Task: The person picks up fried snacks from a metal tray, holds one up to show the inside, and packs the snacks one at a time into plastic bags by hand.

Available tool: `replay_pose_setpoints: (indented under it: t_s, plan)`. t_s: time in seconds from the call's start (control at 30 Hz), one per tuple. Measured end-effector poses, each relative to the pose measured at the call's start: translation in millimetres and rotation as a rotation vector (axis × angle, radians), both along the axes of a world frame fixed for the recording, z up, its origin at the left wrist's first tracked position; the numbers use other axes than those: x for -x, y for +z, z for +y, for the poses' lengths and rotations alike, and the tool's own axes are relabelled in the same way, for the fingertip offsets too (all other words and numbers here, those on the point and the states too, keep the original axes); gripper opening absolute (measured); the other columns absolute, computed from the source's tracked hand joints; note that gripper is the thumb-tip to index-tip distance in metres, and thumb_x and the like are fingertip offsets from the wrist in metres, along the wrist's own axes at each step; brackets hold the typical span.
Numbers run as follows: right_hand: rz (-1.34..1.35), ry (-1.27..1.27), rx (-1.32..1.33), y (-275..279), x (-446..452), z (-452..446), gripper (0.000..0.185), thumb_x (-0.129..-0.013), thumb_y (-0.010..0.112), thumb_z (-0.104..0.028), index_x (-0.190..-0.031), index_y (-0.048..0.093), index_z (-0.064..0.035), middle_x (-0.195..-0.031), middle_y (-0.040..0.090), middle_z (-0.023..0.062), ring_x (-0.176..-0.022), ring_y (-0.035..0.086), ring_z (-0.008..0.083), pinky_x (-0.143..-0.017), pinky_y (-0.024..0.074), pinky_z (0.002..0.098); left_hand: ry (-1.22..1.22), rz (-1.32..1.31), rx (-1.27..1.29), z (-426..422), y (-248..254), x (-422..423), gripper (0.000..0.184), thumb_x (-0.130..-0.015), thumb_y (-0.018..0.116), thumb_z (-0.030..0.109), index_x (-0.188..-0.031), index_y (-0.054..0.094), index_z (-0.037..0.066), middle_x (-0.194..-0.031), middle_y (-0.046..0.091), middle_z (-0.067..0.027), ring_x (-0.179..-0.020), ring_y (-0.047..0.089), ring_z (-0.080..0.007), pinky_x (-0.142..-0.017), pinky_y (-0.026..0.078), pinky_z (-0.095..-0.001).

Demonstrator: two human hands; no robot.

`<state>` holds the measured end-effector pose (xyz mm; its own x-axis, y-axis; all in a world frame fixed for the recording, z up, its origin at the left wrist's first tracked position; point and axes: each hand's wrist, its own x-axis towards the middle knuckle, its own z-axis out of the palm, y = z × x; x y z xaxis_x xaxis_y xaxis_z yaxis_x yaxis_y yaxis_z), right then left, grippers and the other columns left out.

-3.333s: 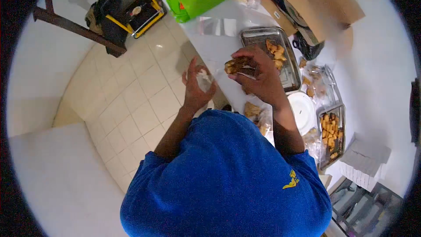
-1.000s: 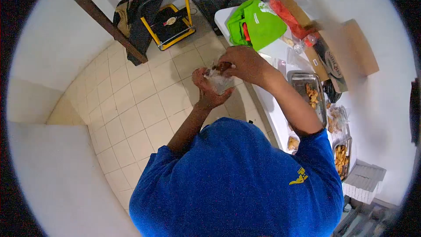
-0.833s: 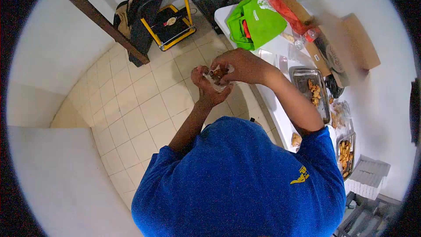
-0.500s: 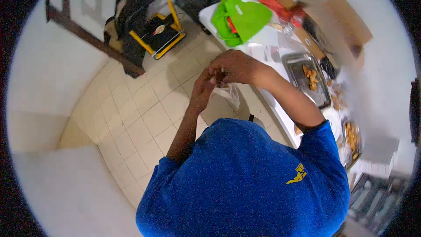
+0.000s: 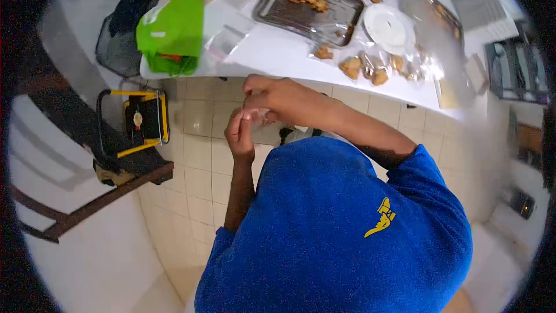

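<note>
My left hand is closed, with thumb and fingers pinching a clear plastic bag. Close above it, my right hand is bent over the same bag, its fingers curled at the top. Both hands are held in front of my blue shirt, short of the table edge. What the bag contains is mostly hidden by my fingers. On the table, several clear bags with brown, knobbly pieces lie near the front edge. Behind them a metal tray holds more such pieces.
A white round plate rests right of the tray on the white table. A green bag sits at the table's left end. A black and yellow folding frame stands on the tiled floor, beside a dark wooden rail.
My view and body have turned right, so the table now lies across the front. Both hands stay together on the plastic bag, which hangs less visibly below them.
</note>
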<state>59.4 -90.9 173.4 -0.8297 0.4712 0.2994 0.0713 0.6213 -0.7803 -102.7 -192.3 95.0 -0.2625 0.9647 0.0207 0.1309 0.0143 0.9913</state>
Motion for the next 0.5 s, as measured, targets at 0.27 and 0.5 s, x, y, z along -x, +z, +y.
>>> replay_pose_setpoints:
  t_s: [0.27, 0.5]
  plan:
    - [0.193, -0.461, 0.25, -56, -74, 30, 0.043, -0.072, 0.072, -0.009, -0.11, 0.051, -0.0077, -0.106, 0.054, 0.0053, -0.082, 0.056, 0.0144, -0.06, 0.049, 0.0271, -0.077, 0.299, 0.018, 75, 16, -48, 0.023, -0.094, 0.045, 0.016, -0.089, 0.058, -0.002, -0.085, 0.058, -0.0067, -0.081, 0.055, -0.0131, -0.075, 0.045, -0.0272]
    - [0.139, -0.482, 0.281, -124, -106, 83, 0.059, -0.064, 0.08, -0.017, -0.114, 0.048, -0.0094, -0.103, 0.059, 0.0016, -0.091, 0.055, 0.0168, -0.078, 0.0444, 0.0318, -0.185, 0.037, 0.079, 147, -33, -57, 0.029, -0.095, 0.047, 0.03, -0.09, 0.055, 0.003, -0.081, 0.057, -0.0044, -0.078, 0.056, -0.0134, -0.074, 0.046, -0.0286]
